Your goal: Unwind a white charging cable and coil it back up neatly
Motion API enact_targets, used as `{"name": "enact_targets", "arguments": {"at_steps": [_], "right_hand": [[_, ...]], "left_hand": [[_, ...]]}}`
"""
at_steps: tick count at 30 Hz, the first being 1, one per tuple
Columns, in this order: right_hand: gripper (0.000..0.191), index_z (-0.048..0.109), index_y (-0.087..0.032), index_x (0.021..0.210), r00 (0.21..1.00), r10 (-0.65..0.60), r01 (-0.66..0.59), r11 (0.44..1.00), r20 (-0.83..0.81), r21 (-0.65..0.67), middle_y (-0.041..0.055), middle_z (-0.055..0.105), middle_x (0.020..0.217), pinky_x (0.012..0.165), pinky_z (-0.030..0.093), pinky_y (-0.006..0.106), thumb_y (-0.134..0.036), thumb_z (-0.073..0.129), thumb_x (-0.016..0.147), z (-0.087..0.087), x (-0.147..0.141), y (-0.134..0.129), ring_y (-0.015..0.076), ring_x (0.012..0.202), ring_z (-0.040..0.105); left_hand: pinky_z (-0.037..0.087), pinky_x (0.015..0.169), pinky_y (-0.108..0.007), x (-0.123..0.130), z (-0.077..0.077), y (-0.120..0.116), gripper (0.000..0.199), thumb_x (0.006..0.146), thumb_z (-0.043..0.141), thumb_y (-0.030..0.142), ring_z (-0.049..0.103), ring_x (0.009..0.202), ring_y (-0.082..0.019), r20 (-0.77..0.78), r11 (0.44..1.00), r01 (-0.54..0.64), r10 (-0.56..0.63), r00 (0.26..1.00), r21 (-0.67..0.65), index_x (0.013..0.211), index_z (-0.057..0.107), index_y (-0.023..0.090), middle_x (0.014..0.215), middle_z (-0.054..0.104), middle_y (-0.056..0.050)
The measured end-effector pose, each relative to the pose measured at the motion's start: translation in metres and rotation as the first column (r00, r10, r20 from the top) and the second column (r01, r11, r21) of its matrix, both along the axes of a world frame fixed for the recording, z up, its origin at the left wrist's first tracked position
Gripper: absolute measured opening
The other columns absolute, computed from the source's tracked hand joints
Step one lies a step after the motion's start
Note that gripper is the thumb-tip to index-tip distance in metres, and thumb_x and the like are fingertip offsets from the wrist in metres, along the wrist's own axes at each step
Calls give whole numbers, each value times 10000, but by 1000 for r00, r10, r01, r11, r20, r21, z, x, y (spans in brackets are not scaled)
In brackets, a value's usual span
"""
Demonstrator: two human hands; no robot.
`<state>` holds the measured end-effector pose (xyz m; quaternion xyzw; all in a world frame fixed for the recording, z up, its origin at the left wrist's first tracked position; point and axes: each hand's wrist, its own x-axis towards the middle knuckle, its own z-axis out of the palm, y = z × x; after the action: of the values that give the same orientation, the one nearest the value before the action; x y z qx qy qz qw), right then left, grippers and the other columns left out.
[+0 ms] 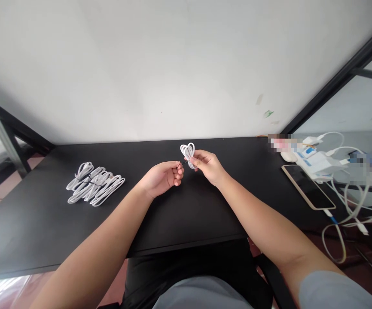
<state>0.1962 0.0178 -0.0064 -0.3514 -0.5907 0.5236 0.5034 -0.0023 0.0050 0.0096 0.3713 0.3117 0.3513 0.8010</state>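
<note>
A small coiled white cable [187, 151] is pinched between the thumb and fingers of my right hand [205, 165], held up over the middle of the black table. Around its waist runs a thin black twist tie [181, 164]. My left hand [165, 177] is just left of the coil, with thumb and forefinger closed on the tie's loose end and the other fingers curled. To the left on the table lie several more white cable bundles [96, 184], each bound in the middle with a black tie and resting against one another.
On the right lie a phone [308, 187] with a cable plugged in and a white power strip [318, 163] with chargers and tangled cords. A white wall [160, 77] rises behind the table [44, 223]. Black metal frame bars [337, 73] stand at both sides.
</note>
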Motion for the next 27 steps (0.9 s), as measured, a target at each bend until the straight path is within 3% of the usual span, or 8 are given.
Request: {"name": "enact_targets", "arguments": {"at_steps": [5, 8, 10, 12, 15, 17, 20, 27], "right_hand": [[338, 741, -194, 943, 999, 1, -2, 1000, -39, -21, 44, 710, 866, 567, 473, 271, -481, 785, 771, -1, 0, 1, 130, 683, 576], [359, 739, -187, 951, 999, -49, 48, 997, -9, -56, 38, 704, 836, 551, 461, 266, -483, 796, 756, -5, 0, 4, 123, 653, 561], [370, 733, -181, 953, 996, -84, 84, 995, 10, -62, 31, 696, 808, 542, 453, 261, -490, 792, 758, -6, 1, 4, 116, 631, 551], [372, 726, -180, 971, 994, -107, 108, 993, 31, -53, 34, 704, 820, 543, 453, 257, -496, 772, 779, -7, 1, 4, 117, 635, 565], [366, 714, -185, 1000, 992, -101, 104, 994, 70, -43, 44, 722, 847, 562, 466, 255, -492, 751, 804, -6, 1, 3, 129, 672, 606], [357, 709, -184, 1004, 993, -84, 88, 996, 88, -36, 45, 723, 837, 577, 475, 257, -486, 742, 816, -6, 1, 3, 131, 679, 616], [359, 700, -180, 999, 995, -53, 55, 998, 90, -24, 35, 711, 806, 591, 487, 263, -482, 748, 809, -6, 0, 2, 126, 660, 609], [395, 678, -189, 1051, 994, 20, -16, 999, 111, -35, 42, 724, 887, 664, 533, 289, -446, 790, 773, -10, 1, 3, 143, 734, 642]], "left_hand": [[482, 593, -296, 2, 0, -1, 248, 881, 595, 340, 510, 601, -132, -37, 997, 56, -54, 998, 44, 708, 520, 178, 699, 524, -33], [478, 583, -274, 5, -6, -2, 306, 895, 612, 453, 544, 629, -132, -308, 948, -74, 173, 935, 309, 794, 579, 166, 754, 590, -41], [483, 602, -264, 7, -9, -3, 336, 884, 633, 504, 576, 684, -141, -424, 834, -111, 384, 820, 541, 876, 627, 168, 804, 626, -45], [500, 655, -272, 7, -10, -4, 330, 855, 682, 496, 609, 777, -159, -442, 691, -64, 528, 725, 720, 959, 677, 182, 897, 655, -58], [504, 687, -282, 5, -10, -5, 284, 838, 719, 427, 611, 807, -161, -431, 518, 48, 654, 621, 854, 1027, 744, 216, 999, 655, -68], [497, 675, -285, 3, -8, -5, 248, 865, 691, 405, 594, 755, -150, -434, 461, 110, 693, 575, 881, 1026, 773, 234, 973, 653, -61], [487, 680, -291, 0, -7, -5, 241, 905, 646, 398, 583, 707, -146, -447, 427, 177, 693, 565, 887, 1013, 789, 238, 922, 673, -54], [462, 696, -297, 0, -3, -7, 231, 942, 573, 341, 597, 690, -164, -492, 420, 259, 694, 526, 870, 966, 768, 219, 868, 702, -52]]}}
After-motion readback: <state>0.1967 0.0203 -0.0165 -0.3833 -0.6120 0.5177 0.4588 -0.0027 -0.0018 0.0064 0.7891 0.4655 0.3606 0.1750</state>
